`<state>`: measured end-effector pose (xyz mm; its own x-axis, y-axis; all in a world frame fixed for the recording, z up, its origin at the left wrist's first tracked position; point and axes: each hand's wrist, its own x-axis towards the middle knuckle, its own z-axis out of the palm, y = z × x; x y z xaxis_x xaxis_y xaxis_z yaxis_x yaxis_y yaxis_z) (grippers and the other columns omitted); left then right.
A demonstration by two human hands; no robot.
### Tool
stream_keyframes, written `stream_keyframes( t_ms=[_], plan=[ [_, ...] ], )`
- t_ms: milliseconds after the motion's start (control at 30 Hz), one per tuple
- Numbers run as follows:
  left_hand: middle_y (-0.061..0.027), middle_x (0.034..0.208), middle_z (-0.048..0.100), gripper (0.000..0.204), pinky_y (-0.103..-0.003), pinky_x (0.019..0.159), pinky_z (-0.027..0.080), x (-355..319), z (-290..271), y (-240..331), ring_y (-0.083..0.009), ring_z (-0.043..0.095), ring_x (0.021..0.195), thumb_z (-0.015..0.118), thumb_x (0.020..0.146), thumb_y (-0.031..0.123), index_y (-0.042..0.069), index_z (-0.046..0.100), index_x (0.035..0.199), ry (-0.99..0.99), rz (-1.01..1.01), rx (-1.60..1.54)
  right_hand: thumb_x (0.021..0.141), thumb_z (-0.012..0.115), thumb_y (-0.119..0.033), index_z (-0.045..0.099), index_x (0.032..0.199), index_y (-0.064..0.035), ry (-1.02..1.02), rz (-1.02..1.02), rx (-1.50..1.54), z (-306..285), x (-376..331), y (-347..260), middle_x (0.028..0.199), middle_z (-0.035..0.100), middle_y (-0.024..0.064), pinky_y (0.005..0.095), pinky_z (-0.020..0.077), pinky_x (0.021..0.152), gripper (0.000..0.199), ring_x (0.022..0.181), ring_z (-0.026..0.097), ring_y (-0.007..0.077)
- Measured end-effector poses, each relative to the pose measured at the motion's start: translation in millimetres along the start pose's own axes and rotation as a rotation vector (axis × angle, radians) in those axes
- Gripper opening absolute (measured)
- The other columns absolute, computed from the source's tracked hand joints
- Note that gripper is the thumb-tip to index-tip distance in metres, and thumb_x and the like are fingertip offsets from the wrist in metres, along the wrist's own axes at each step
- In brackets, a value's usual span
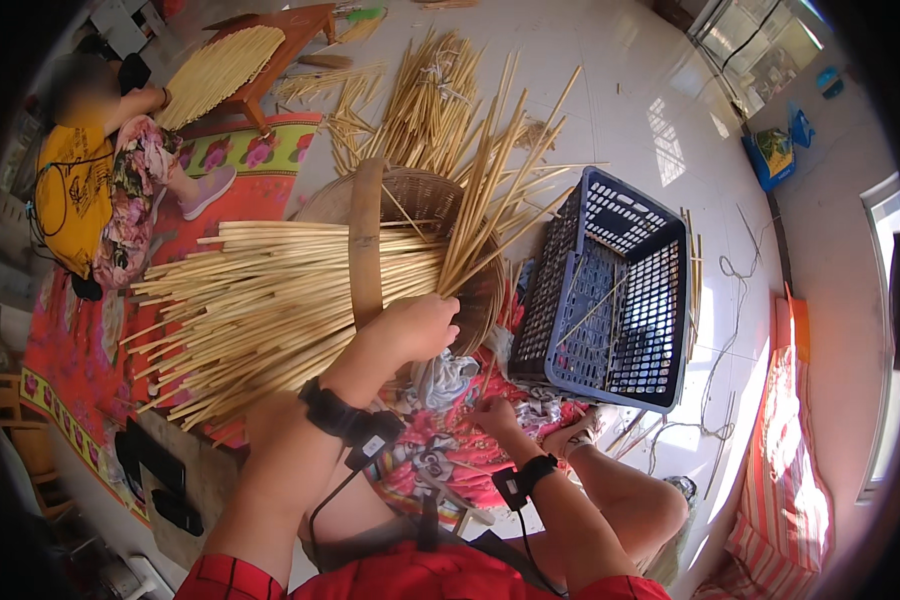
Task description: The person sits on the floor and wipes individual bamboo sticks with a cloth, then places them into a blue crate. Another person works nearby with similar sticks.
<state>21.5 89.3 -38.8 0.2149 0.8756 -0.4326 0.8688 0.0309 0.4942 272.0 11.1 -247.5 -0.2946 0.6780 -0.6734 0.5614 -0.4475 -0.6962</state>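
Observation:
My left hand reaches over the near rim of a round wicker basket, just right of its flat bamboo handle. The fingers are curled closed, and whatever they may hold is hidden. Pale straw-coloured stalks lie in a thick bundle through the basket under the handle, fanning out to the left. More stalks lean up out of its right side. Lower and to the right, my right hand is closed in a pinch above a red patterned cloth. What sits between its fingertips is too small to make out.
A dark blue plastic crate stands tilted right of the basket, with a few stalks inside. Behind the basket is a tied stalk bundle. A person sits at left by a low wooden table holding a woven mat.

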Motion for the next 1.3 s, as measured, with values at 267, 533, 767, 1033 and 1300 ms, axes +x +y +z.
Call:
stream_keyframes(
  t_ms=[267, 533, 767, 1033, 1300],
  plan=[
    [-0.0210, 0.111, 0.062, 0.039, -0.044, 0.087, 0.047, 8, 12, 2, -0.0378, 0.058, 0.104, 0.058, 0.088, 0.024, 0.003, 0.054, 0.121, -0.027, 0.109, -0.035, 0.085, 0.065, -0.004, 0.050, 0.084, -0.0046, -0.365, 0.065, 0.573, -61, -202, -122, 0.066, 0.056, 0.0048, 0.0245, 0.0430, 0.048, 0.015, 0.055, 0.055, 0.0128],
    [-0.0179, 0.131, 0.047, 0.060, -0.037, 0.105, 0.036, -13, 46, 59, -0.0321, 0.045, 0.123, 0.069, 0.079, 0.020, 0.010, 0.047, 0.133, 0.047, 0.948, -0.214, 0.087, 0.053, -0.001, 0.051, 0.090, 0.0000, -0.235, -0.113, 1.004, -123, -360, -163, 0.063, 0.051, 0.0104, 0.0221, 0.0318, 0.033, 0.004, 0.038, 0.039, 0.0133],
    [-0.0101, 0.080, 0.061, 0.021, -0.035, 0.065, 0.046, -27, 94, 105, -0.0257, 0.061, 0.072, 0.049, 0.098, 0.026, 0.005, 0.054, 0.100, -0.055, 0.906, -0.538, 0.102, 0.035, -0.040, 0.044, 0.129, 0.0039, 0.138, -0.724, 1.214, -182, -373, -209, 0.086, 0.061, 0.0179, 0.0219, 0.0455, 0.044, 0.053, 0.059, 0.055, 0.0161],
    [0.0053, 0.064, 0.033, 0.024, -0.021, 0.041, 0.023, -17, 45, 107, -0.0050, 0.028, 0.048, 0.034, 0.104, 0.033, 0.014, 0.043, 0.093, -0.269, 0.493, -1.531, 0.098, 0.052, -0.020, 0.059, 0.109, -0.0026, 0.238, -0.353, 0.441, -141, -176, -173, 0.088, 0.067, 0.0085, 0.0253, 0.0510, 0.064, 0.022, 0.073, 0.064, 0.0148],
    [0.0014, 0.075, 0.044, 0.019, -0.018, 0.049, 0.030, 9, -23, 53, -0.0043, 0.034, 0.054, 0.037, 0.103, 0.025, 0.013, 0.050, 0.110, -0.070, 0.458, -1.836, 0.077, 0.075, -0.029, 0.040, 0.135, -0.0059, 0.053, -0.629, -0.643, -33, -42, -101, 0.121, 0.049, 0.0266, 0.0463, 0.0430, 0.097, 0.072, 0.112, 0.052, 0.0431]
  ],
)
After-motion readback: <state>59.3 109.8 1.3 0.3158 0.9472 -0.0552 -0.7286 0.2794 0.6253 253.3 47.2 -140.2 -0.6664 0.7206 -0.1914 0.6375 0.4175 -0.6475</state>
